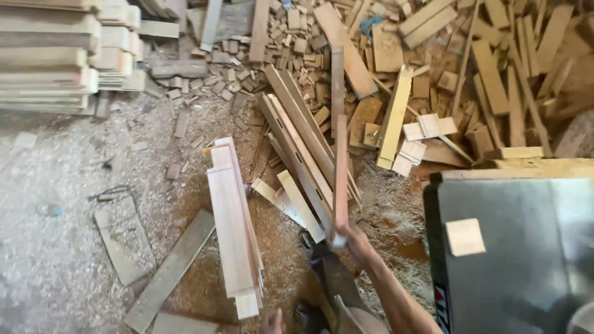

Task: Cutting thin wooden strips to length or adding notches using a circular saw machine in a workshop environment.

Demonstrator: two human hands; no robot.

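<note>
Your left hand (273,323) is cut off at the frame's edge, so its fingers can't be read; your right hand (350,237) grips a slat (341,173) upright.

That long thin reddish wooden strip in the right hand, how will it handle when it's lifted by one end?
The long thin reddish wooden strip looks straight along its whole length, so it is probably stiff, not floppy. It is slim, so likely light, though held at its bottom end by the right hand it may feel top-heavy. Flat faces suggest it won't roll.
</note>
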